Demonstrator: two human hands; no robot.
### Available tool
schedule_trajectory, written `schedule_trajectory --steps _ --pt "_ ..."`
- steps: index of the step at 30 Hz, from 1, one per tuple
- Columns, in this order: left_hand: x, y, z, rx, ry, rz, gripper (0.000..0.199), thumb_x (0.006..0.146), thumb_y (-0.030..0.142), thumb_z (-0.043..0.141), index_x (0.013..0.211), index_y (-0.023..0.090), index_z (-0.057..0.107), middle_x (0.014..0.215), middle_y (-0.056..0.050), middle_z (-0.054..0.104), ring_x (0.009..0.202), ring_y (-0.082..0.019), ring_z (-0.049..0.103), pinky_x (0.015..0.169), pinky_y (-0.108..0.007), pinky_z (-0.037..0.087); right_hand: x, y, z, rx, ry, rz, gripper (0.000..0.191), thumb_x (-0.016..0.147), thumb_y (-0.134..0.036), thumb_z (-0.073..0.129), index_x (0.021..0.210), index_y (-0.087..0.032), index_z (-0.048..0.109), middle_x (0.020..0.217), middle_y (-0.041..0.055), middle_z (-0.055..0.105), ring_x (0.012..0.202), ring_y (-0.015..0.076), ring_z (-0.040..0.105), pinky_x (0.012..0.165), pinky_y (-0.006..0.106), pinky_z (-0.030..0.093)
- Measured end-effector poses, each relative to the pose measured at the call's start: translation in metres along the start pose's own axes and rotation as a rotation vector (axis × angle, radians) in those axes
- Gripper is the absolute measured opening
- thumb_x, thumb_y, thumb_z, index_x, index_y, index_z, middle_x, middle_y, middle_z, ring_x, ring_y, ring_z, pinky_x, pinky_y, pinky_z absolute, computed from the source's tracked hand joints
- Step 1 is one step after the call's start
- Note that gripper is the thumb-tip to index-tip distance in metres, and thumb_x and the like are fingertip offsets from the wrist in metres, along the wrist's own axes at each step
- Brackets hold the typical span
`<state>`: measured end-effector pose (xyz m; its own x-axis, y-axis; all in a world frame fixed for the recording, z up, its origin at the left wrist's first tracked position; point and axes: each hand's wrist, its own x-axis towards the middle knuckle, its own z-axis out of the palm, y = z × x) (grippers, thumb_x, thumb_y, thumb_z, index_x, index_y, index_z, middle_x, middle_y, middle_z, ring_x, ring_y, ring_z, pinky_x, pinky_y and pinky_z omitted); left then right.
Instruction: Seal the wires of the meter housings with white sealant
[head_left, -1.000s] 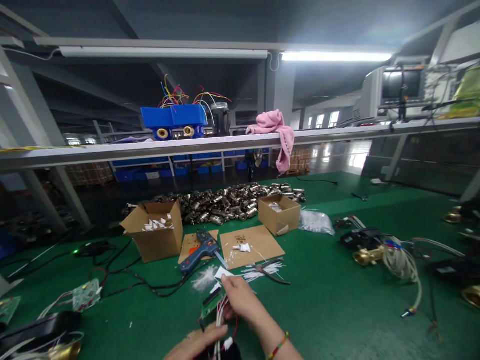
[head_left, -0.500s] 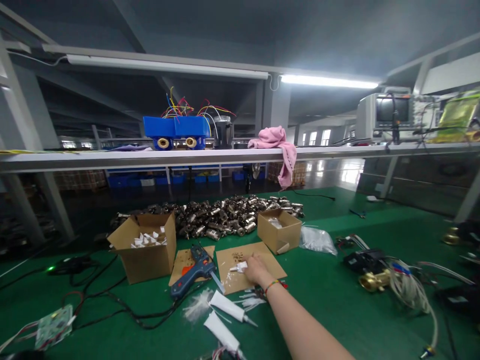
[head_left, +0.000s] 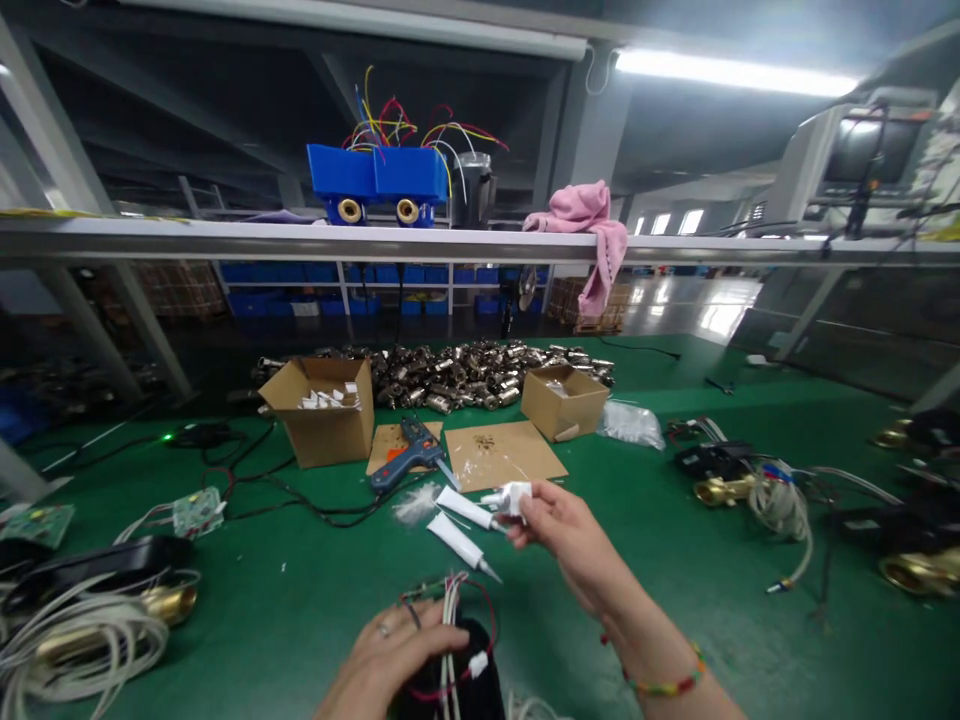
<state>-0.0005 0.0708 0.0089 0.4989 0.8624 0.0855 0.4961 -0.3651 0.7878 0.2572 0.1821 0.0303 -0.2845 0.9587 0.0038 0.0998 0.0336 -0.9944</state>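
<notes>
My right hand pinches a small white plastic part between thumb and fingers, raised above the bench. My left hand is closed on a black housing at the bottom edge. Pale wires and a thin red wire run over this housing, and a small white connector hangs on them. Beyond the hands lie two white tubes with pointed nozzles, the nearer tube and the farther tube. The housing's lower part is cut off by the frame.
A glue gun rests by a cardboard sheet. Behind are an open box of white parts, a smaller box and a heap of metal fittings. Brass valves with cables lie right. A shelf crosses above.
My right hand has lifted off the cardboard sheet and come nearer with the white part. My left hand has come into view on the black housing. The view has tilted down.
</notes>
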Motion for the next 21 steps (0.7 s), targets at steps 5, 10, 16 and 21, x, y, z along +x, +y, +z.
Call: schedule_trajectory --steps 5,10,16,21 --pt "-0.014 0.018 0.001 0.089 0.006 0.034 0.069 0.078 0.069 0.074 0.138 0.039 0.055 0.149 -0.002 0.053 0.138 -0.032 0.048 0.119 -0.051 0.037 -0.091 -0.025 0.032 0.043 -0.111 -0.025 0.044 0.091 -0.061 0.063 0.091 -0.017 0.067 0.076 0.0052 0.069 0.068 0.0168 0.062 0.062 0.027 0.048" --pt "-0.033 0.033 0.010 0.170 0.044 0.013 0.086 0.072 0.074 0.076 0.146 0.038 0.048 0.153 -0.006 0.047 0.143 -0.038 0.041 0.121 -0.063 0.026 -0.141 -0.038 0.036 -0.407 -0.058 -0.307 0.027 0.102 -0.040 0.053 0.088 -0.023 0.067 0.076 -0.0002 0.069 0.069 0.0151 0.063 0.064 0.025 0.045" --pt "-0.038 0.045 0.012 0.248 0.070 0.004 0.095 0.068 0.076 0.077 0.147 0.033 0.047 0.154 -0.010 0.046 0.143 -0.041 0.039 0.120 -0.066 0.027 -0.162 -0.027 0.044 -0.705 0.059 -0.604 0.014 0.102 -0.022 0.048 0.096 -0.024 0.061 0.079 -0.0010 0.068 0.068 0.0143 0.065 0.061 0.025 0.047" --pt "-0.038 0.044 0.011 0.229 0.067 0.005 0.087 0.075 0.070 0.076 0.148 0.033 0.046 0.153 -0.010 0.047 0.144 -0.039 0.038 0.121 -0.064 0.025 -0.160 -0.012 0.058 -0.804 0.068 -0.667 0.015 0.101 -0.016 0.045 0.098 -0.022 0.058 0.080 0.0008 0.067 0.068 0.0174 0.061 0.060 0.029 0.044"
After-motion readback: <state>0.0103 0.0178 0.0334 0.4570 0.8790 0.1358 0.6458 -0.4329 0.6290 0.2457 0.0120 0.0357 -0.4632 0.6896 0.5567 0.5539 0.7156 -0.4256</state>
